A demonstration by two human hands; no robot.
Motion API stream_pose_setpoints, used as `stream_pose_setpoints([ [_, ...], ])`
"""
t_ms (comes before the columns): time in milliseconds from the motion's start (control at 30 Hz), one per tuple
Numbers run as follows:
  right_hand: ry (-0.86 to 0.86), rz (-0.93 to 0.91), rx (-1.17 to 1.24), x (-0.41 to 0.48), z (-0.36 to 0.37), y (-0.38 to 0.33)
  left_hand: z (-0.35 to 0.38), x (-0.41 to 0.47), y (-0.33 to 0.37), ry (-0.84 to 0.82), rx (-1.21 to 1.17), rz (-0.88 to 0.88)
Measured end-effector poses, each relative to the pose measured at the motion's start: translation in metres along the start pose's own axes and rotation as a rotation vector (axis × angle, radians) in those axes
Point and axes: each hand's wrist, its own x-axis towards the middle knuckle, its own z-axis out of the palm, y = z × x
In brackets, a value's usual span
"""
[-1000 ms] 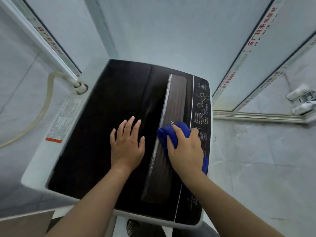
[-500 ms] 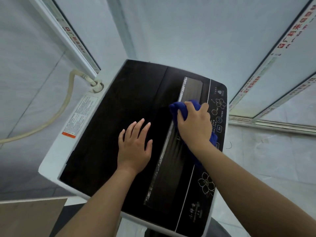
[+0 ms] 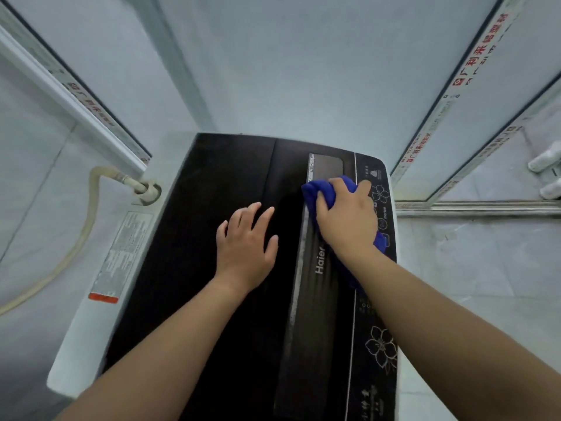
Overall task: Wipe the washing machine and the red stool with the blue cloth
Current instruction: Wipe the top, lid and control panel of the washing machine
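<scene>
The right hand (image 3: 347, 221) presses the blue cloth (image 3: 321, 189) against the washing machine (image 3: 194, 238) lid, at the far end of its grey Haier strip, fingers curled over the cloth. The left hand (image 3: 246, 249) lies flat on the dark lid beside it, fingers spread.
</scene>
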Motion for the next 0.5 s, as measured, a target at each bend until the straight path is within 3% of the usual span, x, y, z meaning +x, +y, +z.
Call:
stream_pose_setpoints([
  [233, -0.016, -0.020, -0.017, -0.039, -0.004, 0.015, 0.009, 0.086, -0.009, -0.021, -0.054, 0.012],
  [500, 0.078, 0.067, -0.023, 0.070, 0.020, -0.018, 0.014, 0.089, -0.012, 0.016, -0.092, 0.024],
])
